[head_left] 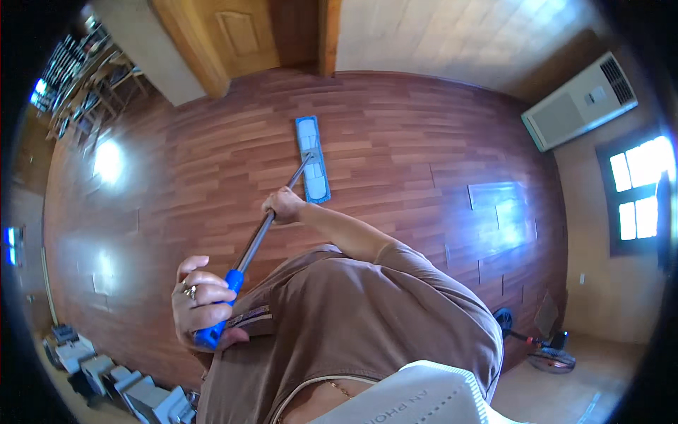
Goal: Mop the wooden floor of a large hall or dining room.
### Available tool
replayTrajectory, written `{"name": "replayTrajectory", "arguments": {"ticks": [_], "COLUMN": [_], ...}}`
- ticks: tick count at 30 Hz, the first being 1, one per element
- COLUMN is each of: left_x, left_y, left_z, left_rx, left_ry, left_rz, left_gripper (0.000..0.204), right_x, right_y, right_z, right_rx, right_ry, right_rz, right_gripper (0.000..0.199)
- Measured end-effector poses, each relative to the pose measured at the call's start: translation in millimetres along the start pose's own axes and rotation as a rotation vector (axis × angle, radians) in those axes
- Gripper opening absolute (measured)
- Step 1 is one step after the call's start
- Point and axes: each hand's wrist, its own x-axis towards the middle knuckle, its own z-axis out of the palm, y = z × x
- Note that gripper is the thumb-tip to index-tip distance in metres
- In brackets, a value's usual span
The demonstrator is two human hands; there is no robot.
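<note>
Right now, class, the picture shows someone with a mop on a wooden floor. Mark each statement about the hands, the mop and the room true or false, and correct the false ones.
1. The left hand grips the blue handle end of the mop. True.
2. The right hand hangs free of the pole. False: it grips the grey pole further down.
3. The mop head lies flat on the floor. True.
4. The mop head is red. False: it is light blue.
5. A fan stands by the wall to the person's right. True.
6. The floor is tiled white. False: it is reddish-brown wood boards.
</note>
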Motion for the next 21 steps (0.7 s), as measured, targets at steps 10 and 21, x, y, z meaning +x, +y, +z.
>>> {"name": "replayTrajectory", "arguments": {"ticks": [10, 21], "left_x": [113.5, 201.1], "left_y": [-35.0, -52.2], "left_z": [144.5, 246.2], "left_rx": [-0.327, -0.473], "left_ry": [-0.186, -0.552], "left_rz": [-0.090, 0.008], "left_gripper": [0.049, 0.032], "right_x": [-177.7, -327.3], "right_y": [145.5, 200.1], "right_z": [-89.9, -109.1], "right_rx": [-0.038, -0.184], "right_ry": [0.265, 0.933], "right_rz": [0.481, 0.841], "right_gripper": [0.009, 0.028]}}
